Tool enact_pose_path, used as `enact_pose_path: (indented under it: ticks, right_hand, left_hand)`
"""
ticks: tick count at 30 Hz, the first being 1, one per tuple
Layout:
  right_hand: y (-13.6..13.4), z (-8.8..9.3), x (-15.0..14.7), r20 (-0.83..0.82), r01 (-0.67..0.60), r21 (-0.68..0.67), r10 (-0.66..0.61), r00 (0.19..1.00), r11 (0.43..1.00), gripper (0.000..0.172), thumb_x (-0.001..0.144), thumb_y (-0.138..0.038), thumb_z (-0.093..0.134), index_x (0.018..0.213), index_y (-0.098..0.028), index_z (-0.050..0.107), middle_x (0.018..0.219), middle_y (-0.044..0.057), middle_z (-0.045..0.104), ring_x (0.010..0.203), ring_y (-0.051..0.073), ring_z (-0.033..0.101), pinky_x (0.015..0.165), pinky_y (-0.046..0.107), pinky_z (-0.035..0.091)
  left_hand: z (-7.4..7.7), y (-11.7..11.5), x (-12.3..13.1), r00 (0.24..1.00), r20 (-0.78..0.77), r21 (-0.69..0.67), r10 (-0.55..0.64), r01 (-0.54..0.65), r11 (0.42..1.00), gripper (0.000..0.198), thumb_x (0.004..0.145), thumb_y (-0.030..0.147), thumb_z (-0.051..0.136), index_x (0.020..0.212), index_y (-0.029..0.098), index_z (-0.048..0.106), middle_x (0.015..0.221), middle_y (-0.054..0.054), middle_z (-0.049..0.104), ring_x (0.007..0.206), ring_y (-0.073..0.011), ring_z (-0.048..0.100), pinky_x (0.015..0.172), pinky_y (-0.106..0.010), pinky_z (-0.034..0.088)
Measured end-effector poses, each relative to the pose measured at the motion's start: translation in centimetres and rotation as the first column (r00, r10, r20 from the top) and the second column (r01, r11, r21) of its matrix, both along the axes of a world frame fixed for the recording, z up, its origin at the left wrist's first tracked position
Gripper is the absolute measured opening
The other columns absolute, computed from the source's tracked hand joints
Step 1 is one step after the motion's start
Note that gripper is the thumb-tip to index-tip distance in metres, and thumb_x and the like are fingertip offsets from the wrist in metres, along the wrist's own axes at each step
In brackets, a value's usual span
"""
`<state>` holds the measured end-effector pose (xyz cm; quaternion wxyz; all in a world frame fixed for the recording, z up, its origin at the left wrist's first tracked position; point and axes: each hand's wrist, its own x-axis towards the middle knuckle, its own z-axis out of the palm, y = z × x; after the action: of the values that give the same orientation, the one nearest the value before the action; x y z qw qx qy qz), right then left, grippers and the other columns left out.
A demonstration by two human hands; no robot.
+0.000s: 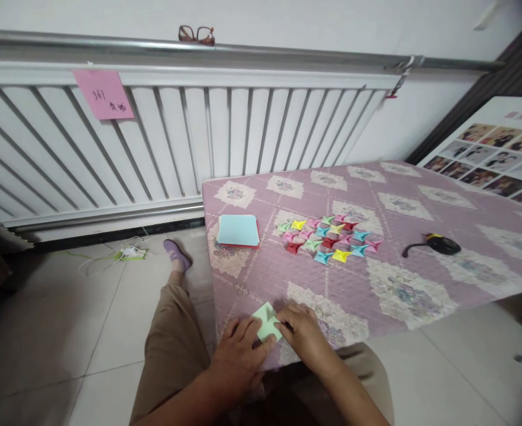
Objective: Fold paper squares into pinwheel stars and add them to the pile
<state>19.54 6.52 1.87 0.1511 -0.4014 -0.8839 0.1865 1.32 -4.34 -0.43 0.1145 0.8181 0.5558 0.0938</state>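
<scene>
A small light-green sheet of folding paper [267,322] lies near the table's front edge, turned like a diamond, with creases and a raised flap near its top. My left hand [242,349] holds it down, fingertips on its left side and thumb on the lower corner. At its right side, my right hand [303,328] pinches the paper between thumb and fingers; the exact fold under the fingertips is hidden. Beyond my hands, several small folded paper pieces [331,243] in pink, yellow, blue, green and red are set out in slanting rows. A stack of coloured paper [238,230], light blue on top, rests at the left.
A patterned purple tablecloth [265,278] covers the table. To the right lies a black object with a cord-like tail [442,243]. Behind stand a white radiator [238,130] and a photo board [496,154]. On the floor, a power strip [134,253] trails cables.
</scene>
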Motion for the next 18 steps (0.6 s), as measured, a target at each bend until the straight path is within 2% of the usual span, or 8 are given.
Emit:
enact_pose_path:
  ticks: [3, 6, 8, 10, 12, 14, 18]
  right_hand:
    - [-0.1, -0.2, 0.3, -0.016, -0.037, 0.052, 0.038, 0.999, 0.998, 0.009, 0.083, -0.017, 0.062, 0.076, -0.023, 0.060, 0.075, -0.001, 0.060, 0.080, 0.018, 0.054, 0.076, 0.032, 0.032]
    - [-0.3, -0.5, 0.5, -0.035, -0.069, 0.108, 0.073, 0.997, 0.992, 0.008, 0.085, -0.018, 0.060, 0.079, -0.023, 0.060, 0.077, 0.000, 0.060, 0.080, 0.018, 0.052, 0.077, 0.032, 0.033]
    - [-0.5, -0.6, 0.6, -0.047, -0.080, 0.141, 0.087, 0.995, 0.987, 0.008, 0.086, -0.017, 0.058, 0.082, -0.023, 0.060, 0.078, 0.001, 0.059, 0.080, 0.019, 0.051, 0.077, 0.032, 0.034]
    - [-0.7, -0.8, 0.6, -0.049, -0.085, 0.177, 0.096, 0.994, 0.980, 0.008, 0.086, -0.016, 0.058, 0.081, -0.022, 0.060, 0.078, 0.001, 0.058, 0.079, 0.019, 0.050, 0.077, 0.032, 0.035]
    - [-0.9, -0.9, 0.6, -0.042, -0.093, 0.226, 0.105, 0.994, 0.970, 0.010, 0.087, -0.017, 0.057, 0.078, -0.021, 0.060, 0.076, 0.001, 0.058, 0.077, 0.018, 0.050, 0.077, 0.032, 0.035]
    - [-1.1, -1.0, 0.7, -0.033, -0.106, 0.279, 0.120, 0.992, 0.954, 0.013, 0.088, -0.019, 0.056, 0.076, -0.021, 0.060, 0.075, 0.002, 0.058, 0.077, 0.018, 0.049, 0.076, 0.032, 0.035]
    - [-1.3, -1.3, 0.9, -0.018, -0.133, 0.344, 0.148, 0.989, 0.930, 0.008, 0.089, -0.020, 0.056, 0.084, -0.022, 0.062, 0.079, 0.002, 0.059, 0.079, 0.019, 0.048, 0.078, 0.033, 0.036]
  left_hand:
    - [0.6, -0.1, -0.4, 1.000, 0.013, -0.004, -0.022, 0.022, 1.000, 0.075, 0.079, 0.059, 0.059, 0.143, 0.030, 0.031, 0.147, -0.011, 0.031, 0.131, -0.0326, 0.029, 0.107, -0.053, 0.021]
    - [1.2, -0.1, -0.5, 0.998, 0.062, 0.008, -0.019, 0.019, 1.000, 0.082, 0.080, 0.065, 0.053, 0.145, 0.020, 0.028, 0.143, -0.012, 0.039, 0.129, -0.0302, 0.033, 0.108, -0.049, 0.023]
    - [1.5, 0.4, -0.3, 0.996, 0.084, 0.004, 0.035, -0.036, 0.999, 0.069, 0.086, 0.058, 0.051, 0.140, 0.018, 0.035, 0.138, -0.010, 0.046, 0.124, -0.0274, 0.039, 0.106, -0.045, 0.027]
    - [1.6, 1.1, 0.1, 0.990, 0.074, -0.013, 0.123, -0.122, 0.992, 0.047, 0.092, 0.042, 0.049, 0.133, 0.021, 0.045, 0.129, -0.007, 0.054, 0.116, -0.0246, 0.046, 0.101, -0.042, 0.033]
    - [1.6, 1.9, 0.5, 0.981, 0.039, -0.027, 0.189, -0.188, 0.982, 0.034, 0.093, 0.028, 0.047, 0.127, 0.024, 0.051, 0.119, -0.005, 0.058, 0.107, -0.0228, 0.052, 0.094, -0.040, 0.038]
    - [1.5, 2.6, 0.6, 0.981, 0.008, -0.020, 0.195, -0.195, 0.981, 0.032, 0.092, 0.022, 0.049, 0.123, 0.026, 0.053, 0.113, -0.004, 0.060, 0.100, -0.0226, 0.053, 0.089, -0.039, 0.040]
    - [1.2, 2.7, 0.3, 0.993, -0.016, 0.044, 0.114, -0.113, 0.993, 0.034, 0.091, 0.021, 0.052, 0.124, 0.028, 0.053, 0.111, -0.004, 0.059, 0.099, -0.0223, 0.052, 0.087, -0.038, 0.040]
